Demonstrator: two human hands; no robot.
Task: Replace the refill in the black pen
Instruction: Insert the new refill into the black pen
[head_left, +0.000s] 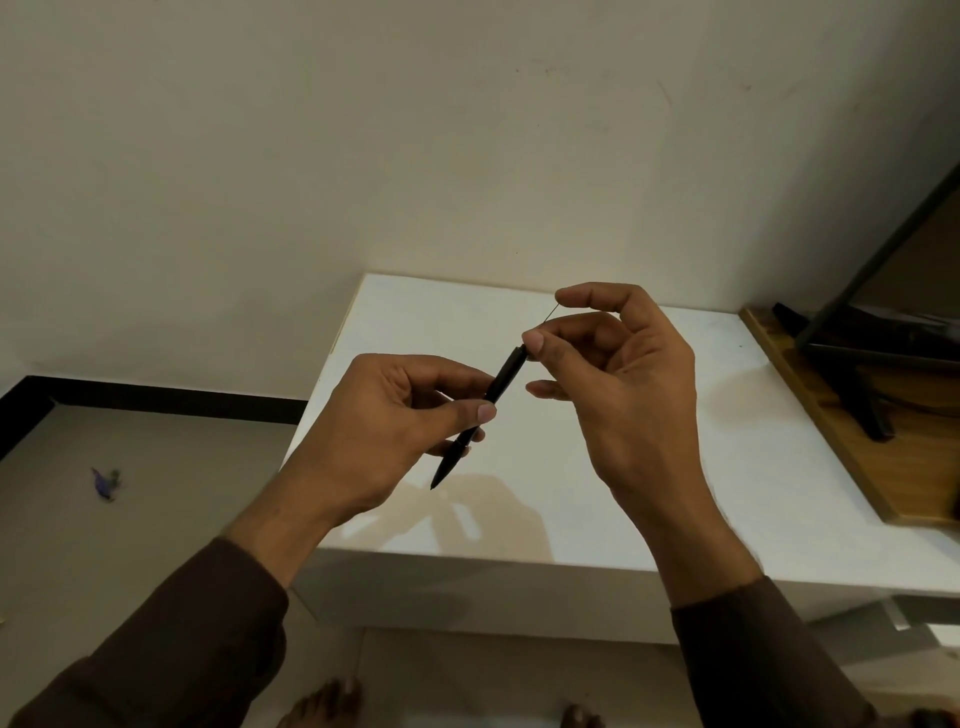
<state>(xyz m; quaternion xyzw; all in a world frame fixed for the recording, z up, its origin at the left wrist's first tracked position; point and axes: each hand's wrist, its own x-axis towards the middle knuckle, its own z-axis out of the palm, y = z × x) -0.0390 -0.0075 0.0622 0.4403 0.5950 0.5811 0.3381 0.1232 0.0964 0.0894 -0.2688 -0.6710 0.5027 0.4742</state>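
Note:
A slim black pen (503, 381) is held slanted in the air above the white table (597, 493), its tip pointing down and to the left. My left hand (387, 441) pinches the pen's middle between thumb and fingers. My right hand (618, 374) is at the pen's upper end, where thumb and forefinger pinch a thin refill (551, 313) that sticks out of the barrel. Only a short thin stretch of the refill shows between my fingers.
A wooden board (852, 436) with a dark stand (862, 374) on it lies at the table's right edge. A small purple object (105, 483) lies on the floor at the left. Bare feet show below the table's front edge. A plain wall rises behind.

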